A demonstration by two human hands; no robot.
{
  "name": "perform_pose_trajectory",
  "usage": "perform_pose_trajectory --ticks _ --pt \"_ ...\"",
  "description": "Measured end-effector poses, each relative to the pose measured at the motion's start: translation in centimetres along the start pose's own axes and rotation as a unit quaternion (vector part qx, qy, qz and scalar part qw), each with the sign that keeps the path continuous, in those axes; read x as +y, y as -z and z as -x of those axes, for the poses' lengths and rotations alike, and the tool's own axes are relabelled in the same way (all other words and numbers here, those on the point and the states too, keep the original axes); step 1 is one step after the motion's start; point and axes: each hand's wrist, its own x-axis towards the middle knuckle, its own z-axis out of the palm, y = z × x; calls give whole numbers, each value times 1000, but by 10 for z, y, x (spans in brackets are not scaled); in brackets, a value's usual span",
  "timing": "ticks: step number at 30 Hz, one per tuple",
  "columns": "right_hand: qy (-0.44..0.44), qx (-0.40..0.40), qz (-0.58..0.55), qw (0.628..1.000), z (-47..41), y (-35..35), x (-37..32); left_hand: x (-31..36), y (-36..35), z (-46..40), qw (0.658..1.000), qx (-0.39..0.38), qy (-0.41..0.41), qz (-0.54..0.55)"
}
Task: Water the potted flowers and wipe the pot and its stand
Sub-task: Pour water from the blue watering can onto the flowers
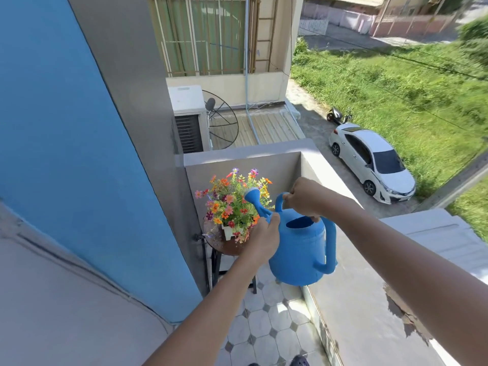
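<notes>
A blue plastic watering can [301, 254] hangs in the air over the balcony corner, its rose head [252, 195] among the blooms. My right hand [306, 198] grips the can's top handle. My left hand [265, 237] is wrapped around the base of the spout and the can's front. The colourful potted flowers [231, 204] stand in a small white pot [227, 231] on a round rusty-brown stand top [219, 241] with dark metal legs [215, 268]. Much of the pot and stand is hidden behind my left hand and the foliage.
A blue wall [79, 154] rises at the left. The grey parapet [351, 299] runs along the right, with peeling paint. White and grey floor tiles [266, 328] lie below. A white car [375, 162] is parked far below on the street.
</notes>
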Motion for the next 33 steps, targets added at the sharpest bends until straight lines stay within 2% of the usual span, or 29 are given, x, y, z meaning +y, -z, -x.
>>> perform_pose_trajectory --ticks 10,13,19,23,30,33 --pt "-77 13 -65 995 0 14 30 10 -31 -20 999 -36 -13 0" --pt "-56 7 -33 998 -6 15 30 9 -30 -25 999 -36 -12 -1" --pt "-29 19 -72 997 -14 12 14 3 -15 -33 1000 -12 -18 4" --pt "7 16 -54 998 -20 9 2 0 0 -35 1000 10 -22 2" --pt "48 -11 -114 992 -22 1 -11 -4 17 -40 996 72 -52 -5" --pt "44 -5 -194 980 -26 -6 2 -2 12 -44 995 74 -66 -10"
